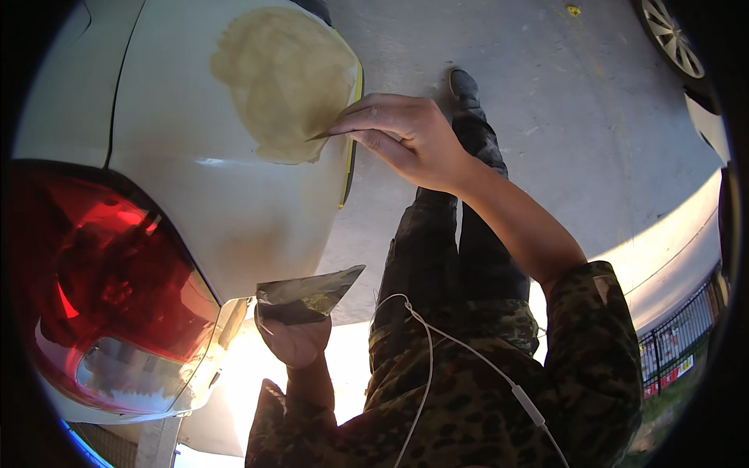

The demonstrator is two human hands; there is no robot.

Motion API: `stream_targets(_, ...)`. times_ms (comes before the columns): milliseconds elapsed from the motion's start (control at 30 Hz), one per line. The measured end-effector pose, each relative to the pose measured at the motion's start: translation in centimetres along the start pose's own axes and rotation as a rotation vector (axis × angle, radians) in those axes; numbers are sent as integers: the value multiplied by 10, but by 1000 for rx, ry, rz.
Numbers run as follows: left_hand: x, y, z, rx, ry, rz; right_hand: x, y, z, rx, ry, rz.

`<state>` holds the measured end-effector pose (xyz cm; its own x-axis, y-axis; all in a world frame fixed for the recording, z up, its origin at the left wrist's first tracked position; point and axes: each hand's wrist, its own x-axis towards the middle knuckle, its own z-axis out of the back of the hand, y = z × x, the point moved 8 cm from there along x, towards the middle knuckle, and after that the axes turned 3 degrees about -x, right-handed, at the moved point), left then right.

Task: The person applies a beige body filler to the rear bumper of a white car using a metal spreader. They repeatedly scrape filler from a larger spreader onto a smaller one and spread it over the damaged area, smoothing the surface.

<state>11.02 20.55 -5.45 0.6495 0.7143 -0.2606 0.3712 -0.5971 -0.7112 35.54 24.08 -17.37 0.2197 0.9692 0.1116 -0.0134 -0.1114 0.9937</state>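
Observation:
My right hand [398,136] pinches a thin flat spreader [321,136], its tip at the lower right of a beige filler patch [277,78] on the white car panel [168,101]. My left hand [296,339] grips a flat, dark metallic plate [289,288] with a pointed corner and a small dab of greenish-yellow paste [316,303] on it, just below the panel and right of the red tail light [117,257].
The grey concrete floor [546,117] lies right of the car, with my legs and shoe [464,86] over it. Another vehicle's wheel [672,35] is at the upper right. A metal fence [675,335] shows at lower right. A white earphone cord [460,343] hangs across my clothing.

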Motion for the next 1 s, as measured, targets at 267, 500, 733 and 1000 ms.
stream_targets(267, -12, 1, 9, 59, -18, -10, 72, 18, -6, -113, -88, 183)
stream_targets(500, -26, 2, 23, 821, -281, -51, 40, 43, -9, -101, -14, 226)
stream_targets(733, 5, 8, -7, -7, -92, -55, -17, 4, 30, -90, -81, -90)
stream_targets(1000, 10, 10, -13, -18, -113, -46, -90, -82, 14, 326, -375, -671)
